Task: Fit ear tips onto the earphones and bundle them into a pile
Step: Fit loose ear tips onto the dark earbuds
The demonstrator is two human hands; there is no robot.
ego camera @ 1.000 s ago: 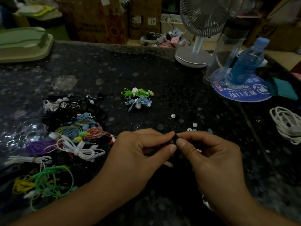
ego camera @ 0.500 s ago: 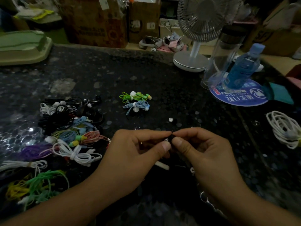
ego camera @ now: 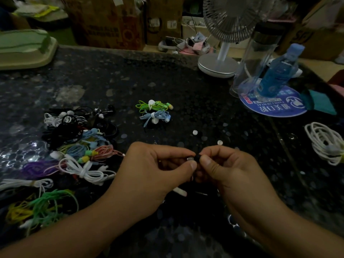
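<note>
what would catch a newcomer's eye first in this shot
First, the two hands meeting low at centre: the left hand pinches a small metal-tipped earbud while the right hand pinches a black ear tip against it. Next, the colourful heap of tangled earphones at left on the dark speckled table, and the two tied bundles, green and light blue, lying apart beyond the hands.

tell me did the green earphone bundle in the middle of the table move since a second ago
No. The green earphone bundle keeps its place directly behind the blue earphone bundle; only the head camera shifted.
</note>
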